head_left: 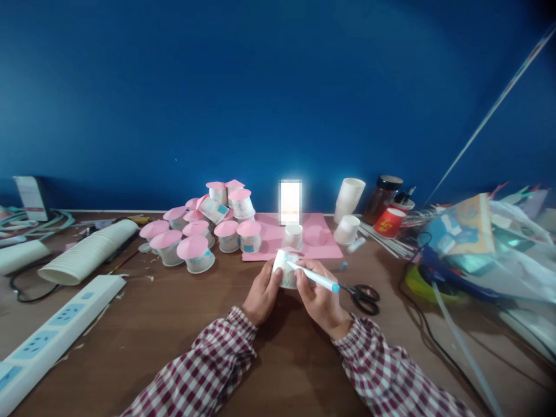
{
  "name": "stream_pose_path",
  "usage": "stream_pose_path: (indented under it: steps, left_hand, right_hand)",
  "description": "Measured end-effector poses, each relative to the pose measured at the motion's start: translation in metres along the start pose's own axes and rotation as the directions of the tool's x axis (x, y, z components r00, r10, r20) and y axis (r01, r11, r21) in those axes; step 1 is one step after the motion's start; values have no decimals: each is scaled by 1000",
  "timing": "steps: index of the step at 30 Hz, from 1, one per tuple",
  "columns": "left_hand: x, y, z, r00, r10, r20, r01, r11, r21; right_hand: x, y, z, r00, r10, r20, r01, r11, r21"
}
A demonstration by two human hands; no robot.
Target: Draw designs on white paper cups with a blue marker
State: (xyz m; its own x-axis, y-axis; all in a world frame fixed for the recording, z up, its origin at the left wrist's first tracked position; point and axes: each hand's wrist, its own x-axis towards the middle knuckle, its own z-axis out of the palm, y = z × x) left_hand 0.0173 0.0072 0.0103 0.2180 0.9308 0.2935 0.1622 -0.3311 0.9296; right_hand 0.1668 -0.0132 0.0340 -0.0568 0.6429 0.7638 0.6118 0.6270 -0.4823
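Near the middle of the table my left hand (263, 291) is closed around a white paper cup (284, 263), which has blue marks on its side. My right hand (320, 295) grips a white felt-tip pen (316, 279) with a light blue end, its tip at the cup's wall. Fingers of the right hand are also close to the cup's edge. Just behind, another paper cup (293, 236) stands on a pink sheet (317, 229). A pair of black-handled scissors (365, 299) lies to the right of my right hand.
Several decorated cups with pink paper tops (195, 248) cluster at left. A long stack of paper cups (89, 250) and a power strip (65, 321) lie farther left. At right are white cups (347, 229), a red cup (388, 223), a dark-lidded jar (384, 194), cables and plastic bags (516, 237).
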Motion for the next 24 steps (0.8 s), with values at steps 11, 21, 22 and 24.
stream_pose_path:
  steps: [11,21,22,24]
  left_hand:
    - [-1,1,0,1000,-13,-1,13,1000,0]
    - [-1,2,0,1000,-12,11,12,1000,-6]
    - [-1,1,0,1000,-11,13,11,1000,-10]
    - [-1,0,0,1000,-7,13,7,1000,-15]
  right_hand:
    - [1,-2,-1,1000,1,-9,0,1000,10]
    - [2,1,-1,999,23,-31,-23,1000,6]
    - [2,1,-1,999,25,-31,-25,1000,6]
    - [2,0,-1,999,26,-33,-26,1000,2]
